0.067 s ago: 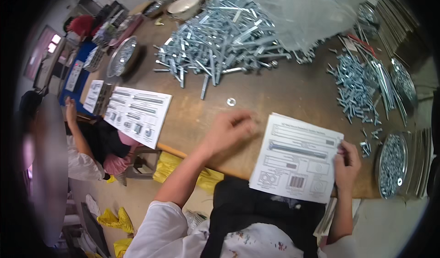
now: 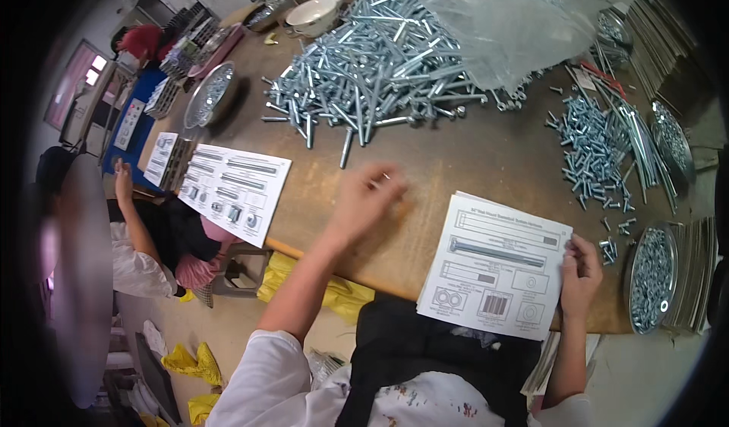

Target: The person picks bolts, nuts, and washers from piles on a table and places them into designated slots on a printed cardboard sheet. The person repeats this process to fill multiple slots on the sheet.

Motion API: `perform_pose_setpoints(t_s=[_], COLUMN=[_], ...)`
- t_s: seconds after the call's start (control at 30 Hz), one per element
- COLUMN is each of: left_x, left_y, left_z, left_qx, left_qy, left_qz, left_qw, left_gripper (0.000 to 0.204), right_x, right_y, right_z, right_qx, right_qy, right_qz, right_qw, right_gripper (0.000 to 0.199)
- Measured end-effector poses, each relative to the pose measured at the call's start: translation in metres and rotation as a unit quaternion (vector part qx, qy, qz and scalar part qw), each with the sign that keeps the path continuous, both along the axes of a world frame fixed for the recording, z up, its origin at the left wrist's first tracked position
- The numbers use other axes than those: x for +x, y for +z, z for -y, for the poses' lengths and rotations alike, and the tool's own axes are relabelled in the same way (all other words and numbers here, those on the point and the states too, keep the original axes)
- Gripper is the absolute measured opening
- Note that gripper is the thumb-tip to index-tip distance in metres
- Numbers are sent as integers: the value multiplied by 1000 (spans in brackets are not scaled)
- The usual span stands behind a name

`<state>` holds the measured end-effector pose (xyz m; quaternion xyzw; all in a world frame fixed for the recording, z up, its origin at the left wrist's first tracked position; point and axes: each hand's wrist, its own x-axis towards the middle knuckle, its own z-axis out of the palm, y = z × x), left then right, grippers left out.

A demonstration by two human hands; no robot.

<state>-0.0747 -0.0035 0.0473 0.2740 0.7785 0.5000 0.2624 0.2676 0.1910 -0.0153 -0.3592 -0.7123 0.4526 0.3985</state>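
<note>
Head view: left hand (image 2: 364,199) pinches a small washer (image 2: 386,175) above the wooden table (image 2: 486,161), near the bolt pile (image 2: 372,70). Right hand (image 2: 581,275) grips the printed sheet (image 2: 493,264) by its right edge. Judged light, hard and slippery, the washer is best pinched by its rim.

Head view. Left hand (image 2: 366,199), blurred, hovers over the brown worktop (image 2: 486,161) with a small metal piece at its fingertips, just below a large heap of bolts (image 2: 372,70). Right hand (image 2: 581,275) rests at the right edge of a printed parts sheet (image 2: 493,264). Smaller screws (image 2: 592,146) and a filled metal dish (image 2: 651,279) lie to the right.
</note>
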Motion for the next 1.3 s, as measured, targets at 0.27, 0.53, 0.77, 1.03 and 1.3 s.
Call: perform_pose_setpoints(t_s=[0.27,0.53,0.77,1.03,1.3], left_x=[-122,64,123,103,101], left_y=[-39,2,-18,-23,-29], left_z=[32,24,20,43,38], left_qx=[-65,131,141,96,100], left_qy=[40,-141,-268,-170,-194], left_qz=[-228,204,-263,-287,-269], left_qw=[971,960,916,938,938], left_gripper=[36,20,23,29,23], right_x=[-12,-6,-51,-66,-65], right_y=[3,16,64,41,34], right_z=[-8,4,71,89,89], right_qx=[9,45,183,257,287], right_qy=[28,-19,249,196,175], right_qz=[-14,-39,116,155,134], right_qw=[999,998,944,934,932], right_gripper=[16,11,18,14,15])
